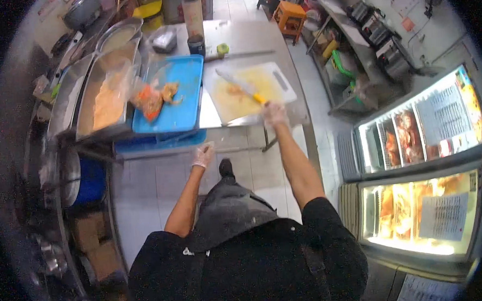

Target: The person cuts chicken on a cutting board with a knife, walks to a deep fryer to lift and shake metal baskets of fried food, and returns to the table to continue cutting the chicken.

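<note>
Presently, right hand (275, 115), gloved, at the near edge of the cutting board (267, 75); fingers look closed round the yellow handle of the knife (243, 86), blade slanting across the board, tip away from the wearer. Left hand (203, 154), gloved too, hangs lower, just short of the blue tray (186, 80); cannot tell whether its fingers are spread or together (blurred, small). Likely hazards: a greasy glove could let the handle twist; scraps (233, 91) beneath the blade could make it skid; the left hand straying into its path could be cut.
</note>
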Demonstrator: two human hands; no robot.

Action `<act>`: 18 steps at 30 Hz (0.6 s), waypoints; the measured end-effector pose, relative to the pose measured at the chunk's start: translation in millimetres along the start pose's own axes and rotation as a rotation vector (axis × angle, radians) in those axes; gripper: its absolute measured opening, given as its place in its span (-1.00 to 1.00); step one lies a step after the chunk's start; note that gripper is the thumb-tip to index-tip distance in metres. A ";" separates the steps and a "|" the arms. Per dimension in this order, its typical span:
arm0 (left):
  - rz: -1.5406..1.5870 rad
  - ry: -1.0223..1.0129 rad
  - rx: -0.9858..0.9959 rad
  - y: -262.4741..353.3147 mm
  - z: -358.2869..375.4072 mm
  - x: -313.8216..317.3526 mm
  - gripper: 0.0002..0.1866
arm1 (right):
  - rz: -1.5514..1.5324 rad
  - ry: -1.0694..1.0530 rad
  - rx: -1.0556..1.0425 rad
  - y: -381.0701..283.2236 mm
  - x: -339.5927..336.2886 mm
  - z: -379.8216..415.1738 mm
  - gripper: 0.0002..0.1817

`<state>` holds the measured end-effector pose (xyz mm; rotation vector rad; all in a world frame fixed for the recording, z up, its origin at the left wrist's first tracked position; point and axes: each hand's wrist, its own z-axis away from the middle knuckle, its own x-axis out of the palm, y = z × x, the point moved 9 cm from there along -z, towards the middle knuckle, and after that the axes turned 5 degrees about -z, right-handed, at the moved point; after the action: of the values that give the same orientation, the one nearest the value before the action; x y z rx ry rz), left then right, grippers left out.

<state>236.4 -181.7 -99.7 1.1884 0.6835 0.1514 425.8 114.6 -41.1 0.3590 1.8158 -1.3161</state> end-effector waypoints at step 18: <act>-0.653 0.045 -0.003 152.0 -202.7 35.0 -0.54 | -0.112 -0.499 0.274 30.3 24.7 -11.7 -0.59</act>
<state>186.1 55.9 -19.4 0.9087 1.0754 -0.3687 425.2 131.4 -78.3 0.0591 1.2581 -1.5731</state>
